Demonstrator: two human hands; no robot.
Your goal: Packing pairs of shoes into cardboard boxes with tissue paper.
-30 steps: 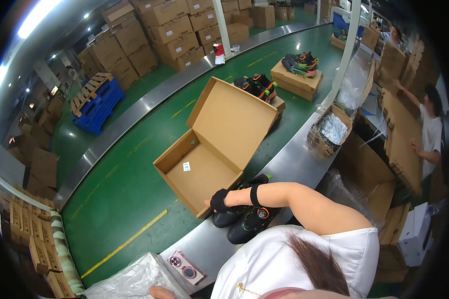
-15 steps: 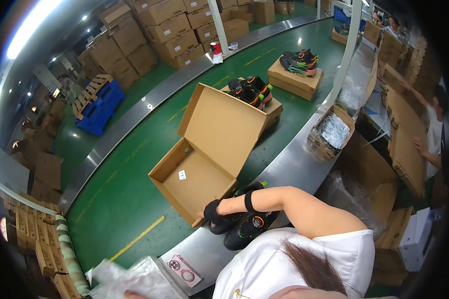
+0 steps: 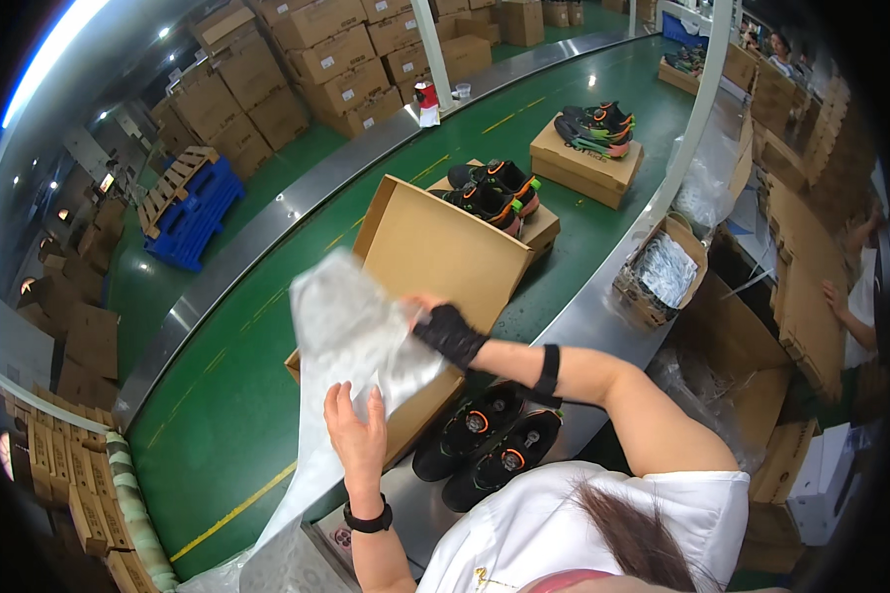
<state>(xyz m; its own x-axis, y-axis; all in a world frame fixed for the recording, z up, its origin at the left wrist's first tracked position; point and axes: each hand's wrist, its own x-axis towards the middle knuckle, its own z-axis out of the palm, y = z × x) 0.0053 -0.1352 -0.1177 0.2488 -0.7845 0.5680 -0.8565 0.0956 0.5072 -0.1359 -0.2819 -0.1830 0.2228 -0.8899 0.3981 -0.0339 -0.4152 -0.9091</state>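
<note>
A blurred white sheet of tissue paper hangs over the open cardboard shoebox and hides most of its inside. My right hand, in a black wrist wrap, grips the paper's right edge. Below the sheet, my left hand is raised with fingers apart, against or just in front of the paper; contact is unclear. The box's lid stands tilted back. Between the box and my body, a pair of black shoes with orange-ringed dials sits on the metal ledge.
Boxes topped with shoes, such as this shoebox, stand farther along the green belt. A carton of crumpled paper is on the ledge at right. A white post rises beyond it. Another person's hand is at far right.
The white paper has come up from the lower left over the box. My right hand has left the box's near corner and now grips the paper; my left hand has come into view.
</note>
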